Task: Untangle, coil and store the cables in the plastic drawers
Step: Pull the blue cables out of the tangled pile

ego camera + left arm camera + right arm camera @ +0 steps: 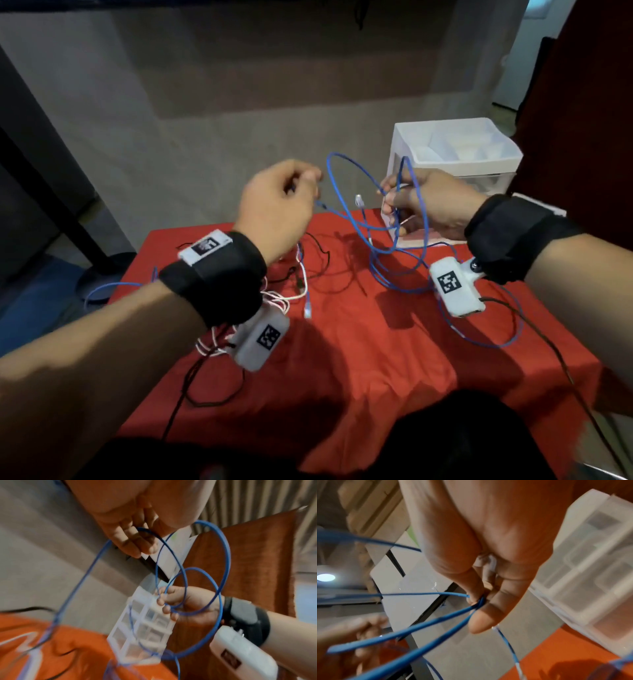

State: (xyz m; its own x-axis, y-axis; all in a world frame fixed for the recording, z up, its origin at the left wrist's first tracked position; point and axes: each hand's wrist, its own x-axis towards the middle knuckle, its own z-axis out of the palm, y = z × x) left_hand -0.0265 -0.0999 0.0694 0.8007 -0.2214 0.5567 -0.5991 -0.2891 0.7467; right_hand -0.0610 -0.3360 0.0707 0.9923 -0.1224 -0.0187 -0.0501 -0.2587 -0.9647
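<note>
Starting at the left edge, a loose stretch of the blue cable (356, 192) trails off the red tablecloth (359, 359), and a tangle of white cables (274, 298) and thin black cables (318, 263) lies on the cloth under the left wrist. Up above that pile, the left hand (277, 209) is raised, fingers curled, thumb and fingertips pinching one strand of the blue cable. From there the cable arcs up and across the gap between the hands, a clear plug (358, 200) dangling in the middle. On to the right hand (424, 202), also lifted off the table, thumb and fingers clamped on several blue loops gathered together; the right wrist view shows the strands bunched at the thumb tip. More loops sag below it onto the cloth. Just behind that hand, at the table's far right, sit the white plastic drawers (455, 147), an open divided tray on top.
</note>
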